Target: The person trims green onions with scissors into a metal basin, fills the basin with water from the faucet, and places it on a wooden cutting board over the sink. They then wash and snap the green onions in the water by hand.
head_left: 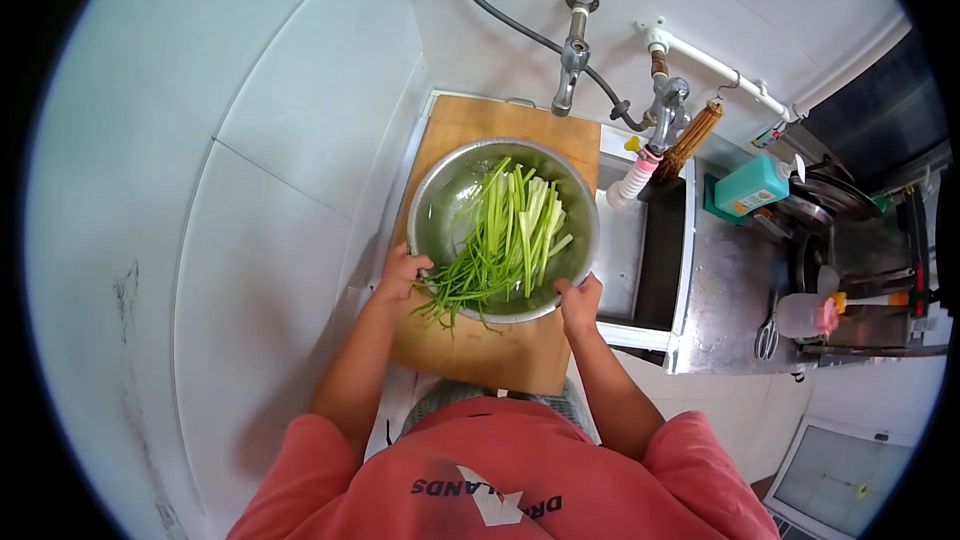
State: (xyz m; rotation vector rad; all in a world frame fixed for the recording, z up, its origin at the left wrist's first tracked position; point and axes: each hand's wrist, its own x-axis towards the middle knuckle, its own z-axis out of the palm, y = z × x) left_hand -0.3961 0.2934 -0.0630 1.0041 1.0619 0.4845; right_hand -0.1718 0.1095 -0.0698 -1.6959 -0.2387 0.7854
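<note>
A round steel bowl (440,202) rests on a wooden board (500,360), or just above it; I cannot tell which. Long green vegetable stalks (515,225) lie in the bowl, their thin ends hanging over its front left rim. My left hand (402,272) grips the bowl's left front edge with its fingers closed. On the right front edge, my right hand (579,302) is closed round the rim, thumb on top. The fingers under the bowl are hidden.
Right of the board is a sink (620,250) under a faucet with a pink and white nozzle (637,178). A steel counter (730,290) holds a teal bottle (752,186), scissors (767,338) and pans. Another faucet (572,65) hangs behind the bowl. A wall stands at left.
</note>
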